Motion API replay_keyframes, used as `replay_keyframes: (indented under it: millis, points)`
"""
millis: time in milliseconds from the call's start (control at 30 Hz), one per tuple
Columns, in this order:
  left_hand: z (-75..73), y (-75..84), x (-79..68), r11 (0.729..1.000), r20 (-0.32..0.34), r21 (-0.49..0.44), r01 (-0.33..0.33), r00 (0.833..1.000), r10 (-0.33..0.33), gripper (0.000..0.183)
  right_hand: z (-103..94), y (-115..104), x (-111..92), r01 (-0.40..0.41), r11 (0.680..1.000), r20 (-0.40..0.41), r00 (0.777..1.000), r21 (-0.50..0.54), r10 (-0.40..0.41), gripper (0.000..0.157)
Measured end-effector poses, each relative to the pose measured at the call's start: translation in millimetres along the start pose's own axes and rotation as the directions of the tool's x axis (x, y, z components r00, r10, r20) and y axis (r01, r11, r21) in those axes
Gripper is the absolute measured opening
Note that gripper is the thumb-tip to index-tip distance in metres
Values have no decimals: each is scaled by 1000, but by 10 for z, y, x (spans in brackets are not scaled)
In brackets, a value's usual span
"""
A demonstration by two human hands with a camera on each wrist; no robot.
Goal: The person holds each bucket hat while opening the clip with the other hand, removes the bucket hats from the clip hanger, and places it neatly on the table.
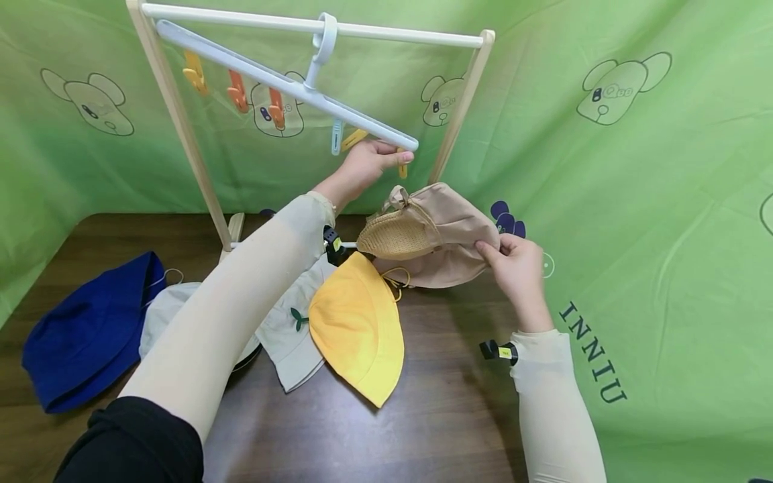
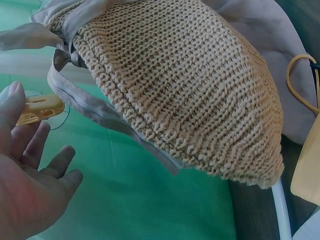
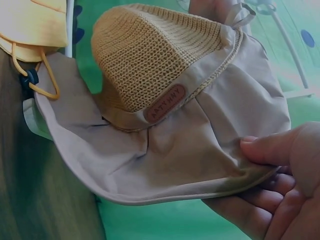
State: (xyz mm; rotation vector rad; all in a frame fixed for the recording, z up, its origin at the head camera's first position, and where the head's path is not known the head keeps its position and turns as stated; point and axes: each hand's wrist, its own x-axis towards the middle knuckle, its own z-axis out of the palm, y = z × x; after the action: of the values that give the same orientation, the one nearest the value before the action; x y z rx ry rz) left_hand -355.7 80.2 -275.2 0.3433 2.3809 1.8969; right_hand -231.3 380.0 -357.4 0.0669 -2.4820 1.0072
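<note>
A light blue hanger [image 1: 253,70] hangs tilted, its right end low. At that end my left hand [image 1: 368,168] pinches a yellow clip [image 2: 42,109] between thumb and index finger, the other fingers loosely bent. My right hand [image 1: 513,268] grips the wide fabric brim of a beige sun hat [image 3: 195,160], thumb on top and fingers beneath. The hat's knitted crown [image 2: 175,90] and its ribbon tie [image 2: 90,107] lie just below the left hand, apart from the clip. A brown label [image 3: 165,102] shows on the crown's band.
On the brown table [image 1: 423,416] lie a yellow hat [image 1: 356,322], pale hats [image 1: 290,315] and a blue hat [image 1: 96,335]. More clips [image 1: 237,90] dangle from the hanger. The wooden rack [image 1: 181,121] stands before a green curtain [image 1: 664,201].
</note>
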Motion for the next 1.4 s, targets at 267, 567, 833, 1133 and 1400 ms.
replay_keyframes:
  millis: [267,567,833,1133,1400]
  points:
    - [20,14,-3,1000,24,20,12,1000,-12,42,-54,-19,25,-21,1000,-26,999,-3,21,25]
    - [22,21,-16,997,20,40,66,998,-67,57,-176,-114,78,-46,999,-27,999,-14,45,26]
    - [39,30,-29,997,29,37,71,997,-73,62,-298,-182,141,-76,997,-18,997,0,76,30]
    - [52,28,-34,997,39,30,75,996,-77,65,-375,-178,207,-56,998,-78,995,-28,54,26]
    - [65,25,-27,997,45,26,70,996,-71,62,-469,-242,237,-28,998,-111,994,-57,22,28]
